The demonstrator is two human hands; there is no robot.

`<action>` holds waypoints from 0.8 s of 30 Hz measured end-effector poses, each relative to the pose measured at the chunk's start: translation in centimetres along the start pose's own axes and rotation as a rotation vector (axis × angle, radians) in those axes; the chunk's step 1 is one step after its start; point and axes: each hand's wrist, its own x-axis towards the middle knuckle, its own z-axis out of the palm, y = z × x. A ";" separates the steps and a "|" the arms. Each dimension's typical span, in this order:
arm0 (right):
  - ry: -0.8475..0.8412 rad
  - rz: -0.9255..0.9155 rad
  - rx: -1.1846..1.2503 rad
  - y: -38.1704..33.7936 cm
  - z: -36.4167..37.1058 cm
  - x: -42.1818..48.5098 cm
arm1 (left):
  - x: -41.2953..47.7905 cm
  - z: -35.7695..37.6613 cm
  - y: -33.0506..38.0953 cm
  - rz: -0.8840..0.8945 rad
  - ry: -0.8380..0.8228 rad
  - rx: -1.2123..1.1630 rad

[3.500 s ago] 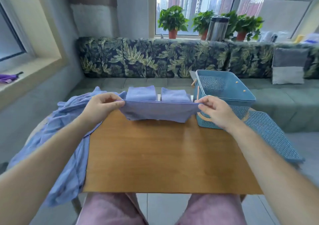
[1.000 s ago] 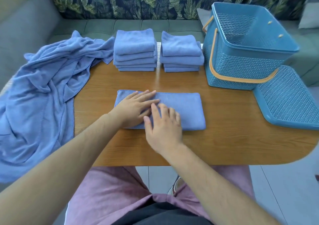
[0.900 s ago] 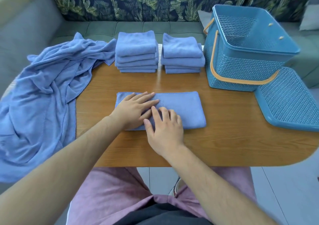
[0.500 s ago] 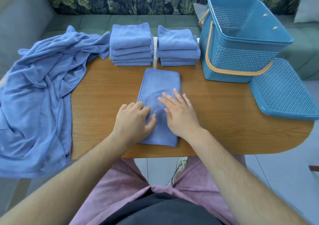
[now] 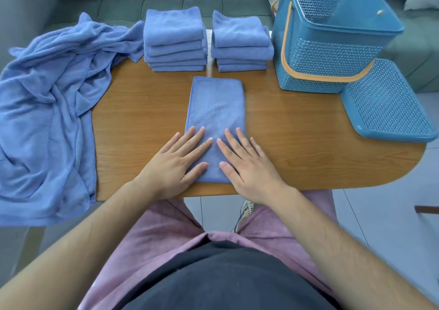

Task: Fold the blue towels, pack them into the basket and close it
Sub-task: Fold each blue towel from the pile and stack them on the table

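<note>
A half-folded blue towel (image 5: 216, 106) lies lengthwise on the wooden table (image 5: 147, 110), its near end at the front edge. My left hand (image 5: 177, 159) and my right hand (image 5: 245, 161) press flat on that near end, fingers straight, side by side. Two stacks of folded blue towels stand at the back: the left stack (image 5: 174, 40) and the right stack (image 5: 240, 42). The blue basket (image 5: 330, 55) with orange handles stands open at the back right. Its lid (image 5: 386, 104) lies beside it, over the table's right edge.
A heap of unfolded blue towels (image 5: 50, 110) drapes over the table's left end. A green sofa with leaf-patterned cushions runs behind the table. Tiled floor shows at right. My lap in pink trousers sits just under the front edge.
The towel was turned from crosswise to lengthwise. Both hands have slid back along it toward its near end, and my left fingers have flattened out.
</note>
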 end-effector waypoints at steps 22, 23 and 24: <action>0.158 -0.048 0.687 0.4 -4.1 -7.0 | -6.5 -3.1 3.7 -0.035 0.218 -0.527; 0.174 -0.010 0.724 0.3 -4.7 -6.4 | -6.0 -3.4 3.8 -0.095 0.253 -0.606; 0.197 0.018 0.756 0.4 -5.1 -5.6 | -5.3 -3.6 3.7 -0.134 0.282 -0.680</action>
